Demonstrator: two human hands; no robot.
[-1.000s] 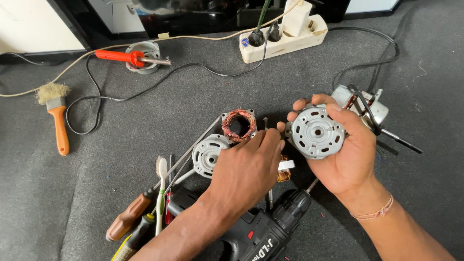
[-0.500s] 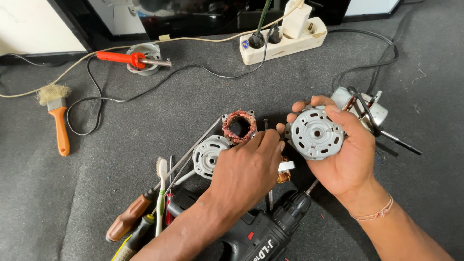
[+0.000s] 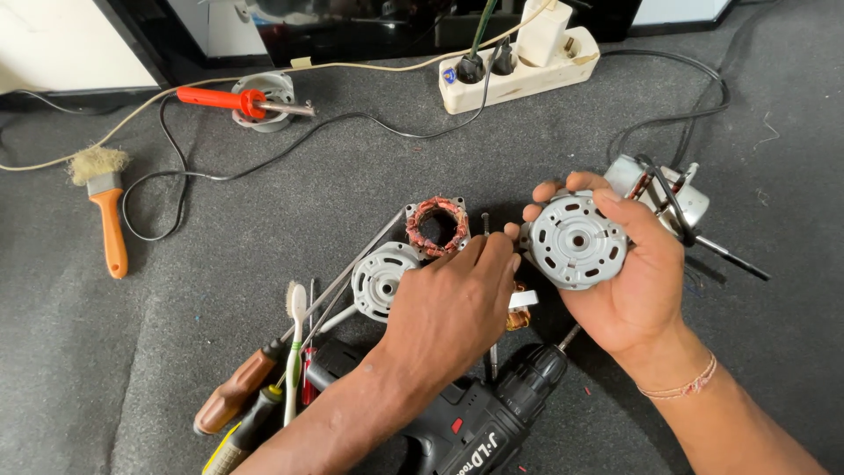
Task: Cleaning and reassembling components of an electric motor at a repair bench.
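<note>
A brush (image 3: 104, 204) lay far left. The left hand (image 3: 453, 303) was laid near the stator (image 3: 436, 226), fingers together, perhaps pinching something hidden. The motor cap (image 3: 576, 240) was gripped right of centre by the right hand (image 3: 635, 273), fingers curled around it.

The left hand (image 3: 453, 303) hides whatever its fingertips touch, and the bottom edge crops the cordless drill (image 3: 479, 422).
</note>
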